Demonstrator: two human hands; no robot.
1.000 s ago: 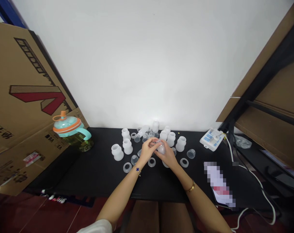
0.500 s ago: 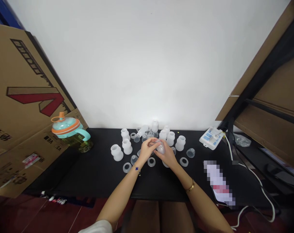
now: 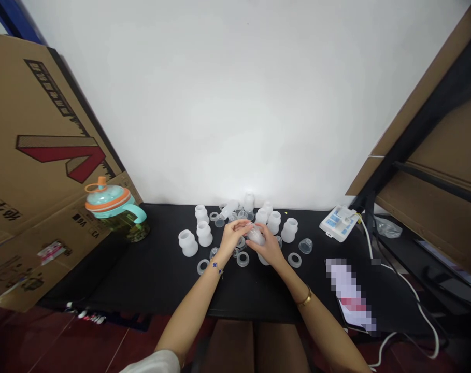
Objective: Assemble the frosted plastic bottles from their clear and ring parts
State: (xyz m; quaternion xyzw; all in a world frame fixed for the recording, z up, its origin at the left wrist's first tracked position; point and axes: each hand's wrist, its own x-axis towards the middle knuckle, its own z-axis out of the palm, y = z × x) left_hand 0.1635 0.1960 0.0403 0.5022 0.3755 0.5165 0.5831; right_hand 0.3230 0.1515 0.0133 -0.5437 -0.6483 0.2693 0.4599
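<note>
My right hand (image 3: 270, 244) wraps round a small whitish baby bottle (image 3: 256, 236), which is tilted and has a clear domed end. Closed at the upper left of that bottle, my left hand (image 3: 235, 234) has its fingertips against it; the exact grip is partly hidden. Under and around the hands lie loose parts: a translucent ring collar (image 3: 242, 259) below, another ring collar (image 3: 295, 260) to the right, and a clear dome cap (image 3: 305, 245). White waisted bottles stand on both sides, such as one bottle (image 3: 188, 243) at left and another bottle (image 3: 289, 230) at right.
A teal-lidded jug (image 3: 116, 210) stands at the left by a large cardboard box (image 3: 44, 155). On the right of the black table (image 3: 142, 280) are a phone (image 3: 350, 295), a white plastic case (image 3: 339, 223) and a white cable (image 3: 410, 290). A white wall (image 3: 235, 103) rises behind.
My left hand has shifted slightly left, its fingers now straighter at the bottle's upper end. The bottle stays in my right hand. The view has moved a little.
</note>
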